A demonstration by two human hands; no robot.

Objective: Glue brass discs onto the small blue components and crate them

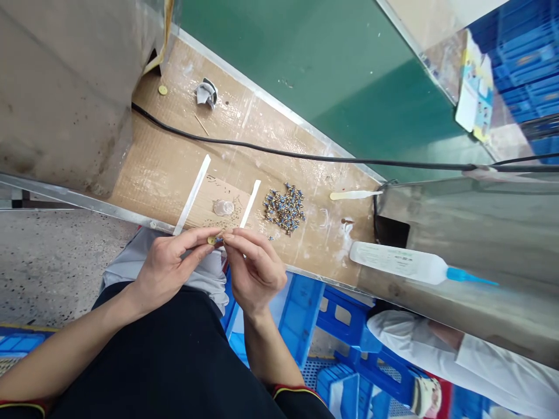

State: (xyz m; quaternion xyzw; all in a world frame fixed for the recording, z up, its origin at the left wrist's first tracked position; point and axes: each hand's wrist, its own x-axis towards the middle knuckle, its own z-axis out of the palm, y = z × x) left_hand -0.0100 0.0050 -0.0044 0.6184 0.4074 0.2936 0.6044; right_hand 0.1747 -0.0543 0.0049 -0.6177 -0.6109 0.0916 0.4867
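Just over the front edge of the bench, my left hand point(168, 265) pinches a small round yellow disc point(212, 240) between thumb and forefinger. Touching it from the other side, my right hand point(255, 267) is closed in a pinch, with a tiny bluish part between the fingertips, mostly hidden. A heap of small blue-and-brass parts point(285, 208) lies on the cardboard to the right, beyond my hands. Straight ahead of them, a small clear lump or cap point(224, 207) sits among scattered tiny dark pieces point(236, 209), between two white tape strips point(193, 195).
A black cable point(262, 150) crosses the cardboard-covered bench point(174, 157). On the right lie a white bottle with a blue nozzle point(399, 263) and a pale flat stick point(354, 195). Crumpled tape point(206, 94) and another yellow disc point(163, 90) are at the back left. Below stand blue crates point(301, 308).
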